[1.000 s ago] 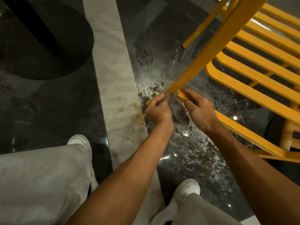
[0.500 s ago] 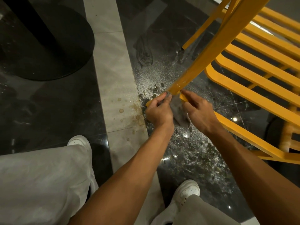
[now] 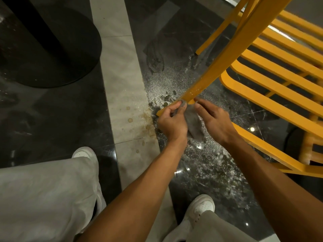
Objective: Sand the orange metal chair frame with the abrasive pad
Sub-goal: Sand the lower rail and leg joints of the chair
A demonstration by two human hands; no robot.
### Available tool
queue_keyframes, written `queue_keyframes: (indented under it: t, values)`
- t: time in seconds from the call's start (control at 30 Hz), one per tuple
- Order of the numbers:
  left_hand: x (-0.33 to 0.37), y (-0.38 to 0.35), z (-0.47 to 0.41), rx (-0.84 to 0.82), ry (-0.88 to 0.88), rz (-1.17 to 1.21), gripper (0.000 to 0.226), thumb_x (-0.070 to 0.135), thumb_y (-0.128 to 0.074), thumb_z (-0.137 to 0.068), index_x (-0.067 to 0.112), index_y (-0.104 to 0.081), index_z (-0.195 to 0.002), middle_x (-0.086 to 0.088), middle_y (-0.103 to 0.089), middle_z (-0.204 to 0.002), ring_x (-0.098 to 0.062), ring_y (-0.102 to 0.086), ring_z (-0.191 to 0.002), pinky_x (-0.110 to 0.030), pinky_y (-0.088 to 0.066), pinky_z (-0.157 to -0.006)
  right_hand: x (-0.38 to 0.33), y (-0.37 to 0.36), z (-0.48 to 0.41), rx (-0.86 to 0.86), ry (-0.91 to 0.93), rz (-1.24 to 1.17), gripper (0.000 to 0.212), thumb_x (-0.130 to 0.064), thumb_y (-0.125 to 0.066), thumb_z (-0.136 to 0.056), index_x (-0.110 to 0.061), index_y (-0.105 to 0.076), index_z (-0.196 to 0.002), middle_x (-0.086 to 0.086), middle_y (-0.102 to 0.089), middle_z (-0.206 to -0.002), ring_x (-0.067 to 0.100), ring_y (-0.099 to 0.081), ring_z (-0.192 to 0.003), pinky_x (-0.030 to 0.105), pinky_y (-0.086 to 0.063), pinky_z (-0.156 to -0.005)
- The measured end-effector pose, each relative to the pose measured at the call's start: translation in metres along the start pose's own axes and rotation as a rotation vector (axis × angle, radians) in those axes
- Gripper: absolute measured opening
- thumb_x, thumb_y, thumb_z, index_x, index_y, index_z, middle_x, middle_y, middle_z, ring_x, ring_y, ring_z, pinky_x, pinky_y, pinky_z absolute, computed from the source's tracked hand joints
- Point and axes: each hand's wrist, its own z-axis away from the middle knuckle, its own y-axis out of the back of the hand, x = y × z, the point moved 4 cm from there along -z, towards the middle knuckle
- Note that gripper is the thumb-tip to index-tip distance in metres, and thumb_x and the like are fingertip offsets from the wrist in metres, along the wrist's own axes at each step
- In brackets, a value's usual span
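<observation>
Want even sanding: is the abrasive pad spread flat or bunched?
Bunched: the abrasive pad hangs crumpled between left hand and right hand, its top against the chair frame.

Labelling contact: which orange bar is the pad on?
The steep diagonal bar, at its bottom end, where the abrasive pad meets it. The flat seat slats on the right are untouched.

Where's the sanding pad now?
In the head view, near centre, the grey abrasive pad hangs between the left hand and right hand, its top against the orange chair frame.
</observation>
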Motion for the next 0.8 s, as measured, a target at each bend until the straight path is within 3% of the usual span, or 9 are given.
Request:
queue_keyframes:
  t: [0.07, 0.17, 0.33, 0.57, 0.7, 0.8]
  values:
    - [0.003, -0.002, 0.002, -0.004, -0.044, -0.007, 0.015, -0.002, -0.079, -0.089, 0.000, -0.078, -0.104, -0.001, -0.080, -0.101, -0.006, -0.078, -0.094, -0.033, -0.064, -0.091, -0.002, 0.002, 0.001, 0.005, -0.008, -0.010, 0.044, -0.050, -0.044, -0.109, -0.030, -0.059, -0.145, -0.006, -0.062, -0.143, 0.003, -0.051, -0.126, 0.012, -0.037, -0.089]
    - [0.010, -0.009, 0.010, -0.049, -0.161, -0.039, 0.013, 0.000, -0.080, -0.090, 0.002, -0.078, -0.103, 0.002, -0.079, -0.100, -0.004, -0.077, -0.096, -0.024, -0.062, -0.086, 0.002, 0.008, 0.002, 0.043, -0.026, -0.034, 0.042, -0.053, -0.040, -0.109, -0.031, -0.071, -0.127, -0.002, -0.074, -0.120, 0.015, -0.065, -0.111, 0.026, -0.046, -0.084]
    - [0.010, -0.004, 0.004, -0.043, -0.184, -0.055, 0.013, -0.004, -0.079, -0.089, 0.001, -0.078, -0.101, -0.003, -0.080, -0.102, -0.007, -0.078, -0.096, -0.025, -0.063, -0.085, 0.011, 0.019, 0.011, 0.061, -0.077, -0.114, 0.065, -0.068, -0.031, -0.103, -0.026, -0.067, -0.138, 0.000, -0.062, -0.146, 0.010, -0.054, -0.128, 0.032, -0.036, -0.098]
    - [0.027, -0.010, 0.013, -0.090, -0.346, -0.132, 0.010, -0.001, -0.079, -0.091, 0.000, -0.077, -0.101, 0.006, -0.077, -0.097, 0.001, -0.075, -0.095, -0.016, -0.058, -0.082, 0.017, 0.017, 0.012, 0.094, -0.075, -0.091, 0.056, -0.061, -0.039, -0.105, -0.025, -0.068, -0.136, 0.000, -0.065, -0.142, 0.014, -0.057, -0.130, 0.035, -0.041, -0.103]
    - [0.035, -0.012, 0.017, -0.088, -0.402, -0.177, 0.011, 0.004, -0.081, -0.090, 0.002, -0.078, -0.100, -0.001, -0.079, -0.101, -0.003, -0.076, -0.096, -0.017, -0.059, -0.082, 0.017, 0.017, 0.011, 0.076, -0.068, -0.072, 0.055, -0.064, -0.036, -0.105, -0.029, -0.073, -0.125, -0.005, -0.071, -0.126, 0.012, -0.060, -0.115, 0.024, -0.042, -0.085]
    - [0.037, -0.014, 0.021, -0.090, -0.427, -0.204, 0.010, 0.004, -0.081, -0.091, 0.002, -0.078, -0.100, -0.001, -0.079, -0.101, -0.002, -0.075, -0.096, -0.017, -0.059, -0.083, 0.018, 0.017, 0.011, 0.084, -0.062, -0.083, 0.059, -0.066, -0.034, -0.102, -0.028, -0.075, -0.120, -0.006, -0.074, -0.119, 0.013, -0.065, -0.108, 0.028, -0.043, -0.082]
